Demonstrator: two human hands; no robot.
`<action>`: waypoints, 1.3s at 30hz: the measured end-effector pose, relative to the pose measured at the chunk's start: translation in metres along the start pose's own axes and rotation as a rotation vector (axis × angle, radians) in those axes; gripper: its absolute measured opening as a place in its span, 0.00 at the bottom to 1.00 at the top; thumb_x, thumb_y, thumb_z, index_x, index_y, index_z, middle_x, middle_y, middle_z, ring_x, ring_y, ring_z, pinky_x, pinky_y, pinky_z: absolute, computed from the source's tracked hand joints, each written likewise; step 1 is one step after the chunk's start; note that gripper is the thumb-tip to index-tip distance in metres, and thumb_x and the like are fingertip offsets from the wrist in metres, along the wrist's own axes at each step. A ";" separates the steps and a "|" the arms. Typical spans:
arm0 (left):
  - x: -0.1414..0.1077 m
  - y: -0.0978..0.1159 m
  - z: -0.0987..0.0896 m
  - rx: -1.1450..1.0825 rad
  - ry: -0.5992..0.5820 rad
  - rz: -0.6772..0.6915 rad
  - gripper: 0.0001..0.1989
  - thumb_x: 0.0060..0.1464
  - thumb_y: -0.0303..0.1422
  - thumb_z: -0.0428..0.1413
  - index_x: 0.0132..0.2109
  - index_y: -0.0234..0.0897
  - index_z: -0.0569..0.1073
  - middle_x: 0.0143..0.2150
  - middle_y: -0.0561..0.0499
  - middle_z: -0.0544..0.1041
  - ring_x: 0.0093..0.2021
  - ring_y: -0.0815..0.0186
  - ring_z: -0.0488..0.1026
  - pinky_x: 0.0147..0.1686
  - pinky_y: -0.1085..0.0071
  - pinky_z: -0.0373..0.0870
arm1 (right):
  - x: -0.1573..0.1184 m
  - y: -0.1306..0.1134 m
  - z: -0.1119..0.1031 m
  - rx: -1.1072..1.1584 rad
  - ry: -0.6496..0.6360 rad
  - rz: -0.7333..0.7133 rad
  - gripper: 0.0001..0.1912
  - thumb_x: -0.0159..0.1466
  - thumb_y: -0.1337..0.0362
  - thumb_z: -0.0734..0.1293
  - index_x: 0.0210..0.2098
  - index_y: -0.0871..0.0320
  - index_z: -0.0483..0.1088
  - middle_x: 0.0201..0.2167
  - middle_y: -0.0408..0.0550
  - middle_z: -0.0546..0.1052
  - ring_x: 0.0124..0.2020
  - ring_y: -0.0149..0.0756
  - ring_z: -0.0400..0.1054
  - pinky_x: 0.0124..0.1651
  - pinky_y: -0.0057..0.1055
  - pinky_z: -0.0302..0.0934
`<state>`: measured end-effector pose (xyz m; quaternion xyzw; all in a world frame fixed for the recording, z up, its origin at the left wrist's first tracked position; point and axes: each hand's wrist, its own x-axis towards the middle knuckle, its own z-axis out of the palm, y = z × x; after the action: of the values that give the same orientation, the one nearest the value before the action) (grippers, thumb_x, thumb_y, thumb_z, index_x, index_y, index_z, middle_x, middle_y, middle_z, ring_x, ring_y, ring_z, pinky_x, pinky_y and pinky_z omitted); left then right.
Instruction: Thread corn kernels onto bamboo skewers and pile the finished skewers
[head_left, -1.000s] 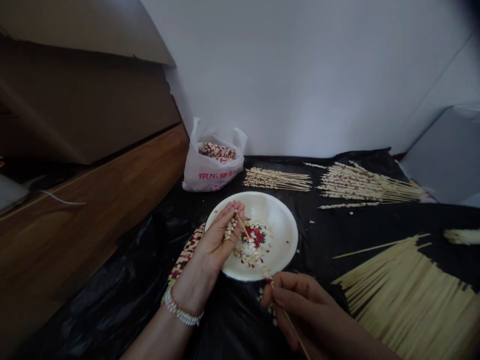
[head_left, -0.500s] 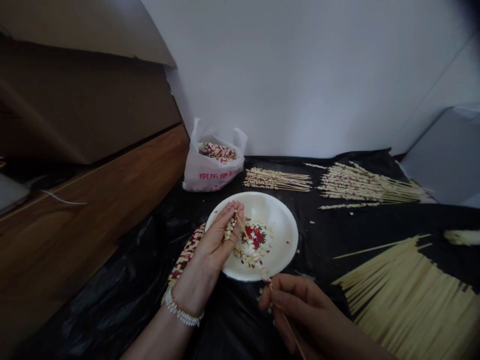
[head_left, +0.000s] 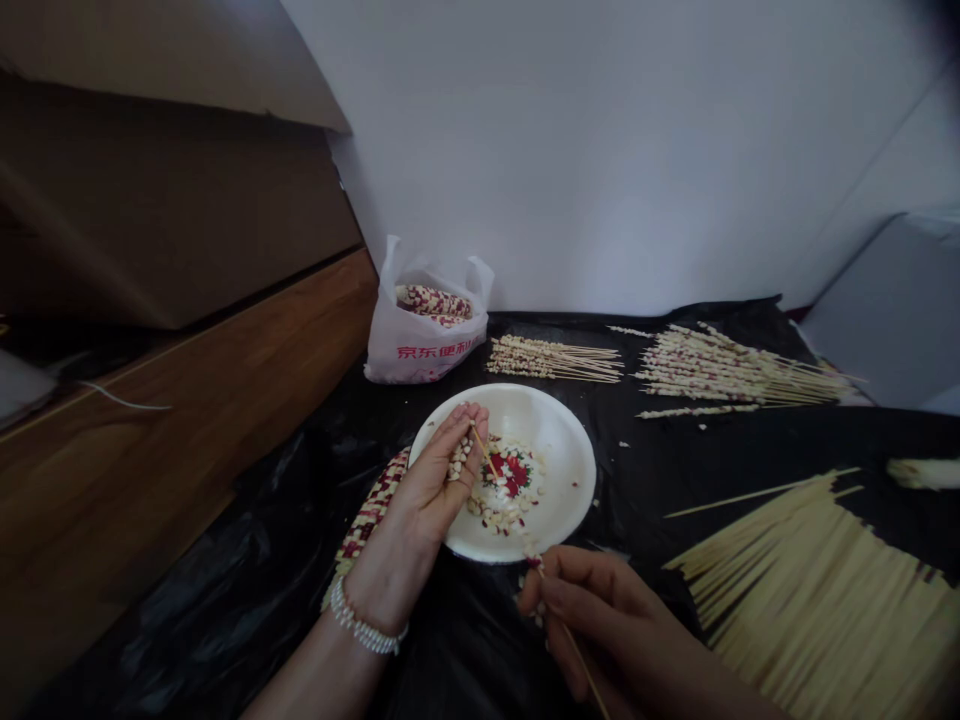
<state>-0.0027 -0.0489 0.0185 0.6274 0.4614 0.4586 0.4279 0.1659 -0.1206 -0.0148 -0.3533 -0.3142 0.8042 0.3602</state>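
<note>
Skewer (head_left: 577,650) with kernels at its tip: held angled at the bowl's (head_left: 564,435) near rim, pinched between your right hand's (head_left: 611,615) closed thumb and fingers. Your left hand (head_left: 433,475) reaches over the left rim, half-open and cupped around loose kernels (head_left: 459,460), thin stick (head_left: 485,452) at its fingertips. Black sheeting (head_left: 634,500) spans between bowl and bare sticks (head_left: 832,590).

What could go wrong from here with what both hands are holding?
The left hand is partly open, so the loose kernels in it could spill if it tips. The skewer in the right hand has its loaded end close to the bowl's near rim and might knock it. The right forearm is beside the fanned sticks and could scatter them.
</note>
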 end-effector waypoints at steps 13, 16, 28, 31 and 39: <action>0.013 -0.026 -0.004 -0.216 -0.017 -0.071 0.27 0.57 0.23 0.42 0.63 0.40 0.61 0.68 0.48 0.59 0.65 0.62 0.58 0.62 0.60 0.57 | -0.003 -0.005 0.003 -0.044 -0.007 0.048 0.19 0.58 0.47 0.69 0.31 0.58 0.70 0.10 0.35 0.68 0.07 0.20 0.48 0.10 0.19 0.36; 0.013 -0.026 -0.004 -0.215 -0.029 -0.074 0.27 0.57 0.24 0.43 0.63 0.41 0.61 0.68 0.49 0.58 0.66 0.61 0.57 0.62 0.60 0.58 | -0.003 -0.005 0.004 -0.056 0.006 0.047 0.18 0.58 0.48 0.68 0.31 0.58 0.71 0.10 0.35 0.68 0.08 0.20 0.49 0.10 0.19 0.36; 0.001 -0.008 -0.003 0.008 -0.001 -0.009 0.24 0.58 0.27 0.49 0.61 0.43 0.65 0.68 0.51 0.58 0.68 0.60 0.52 0.66 0.62 0.49 | 0.000 0.000 0.003 -0.136 0.027 -0.016 0.20 0.58 0.45 0.67 0.32 0.58 0.70 0.10 0.35 0.67 0.09 0.21 0.49 0.12 0.21 0.36; -0.002 -0.004 -0.002 -0.010 -0.002 -0.007 0.24 0.59 0.26 0.46 0.62 0.44 0.64 0.68 0.52 0.58 0.67 0.62 0.53 0.65 0.62 0.51 | 0.001 -0.001 0.004 -0.172 0.030 -0.020 0.21 0.58 0.44 0.66 0.32 0.58 0.69 0.11 0.35 0.67 0.09 0.22 0.49 0.13 0.21 0.37; 0.000 -0.009 -0.005 -0.125 -0.052 -0.045 0.25 0.58 0.24 0.46 0.61 0.44 0.65 0.68 0.53 0.59 0.67 0.62 0.54 0.64 0.62 0.54 | 0.001 -0.003 0.007 -0.235 0.041 0.000 0.24 0.57 0.41 0.65 0.32 0.57 0.67 0.12 0.35 0.67 0.09 0.22 0.50 0.13 0.21 0.39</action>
<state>-0.0098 -0.0462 0.0106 0.6006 0.4344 0.4606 0.4883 0.1610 -0.1197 -0.0085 -0.4094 -0.3986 0.7546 0.3226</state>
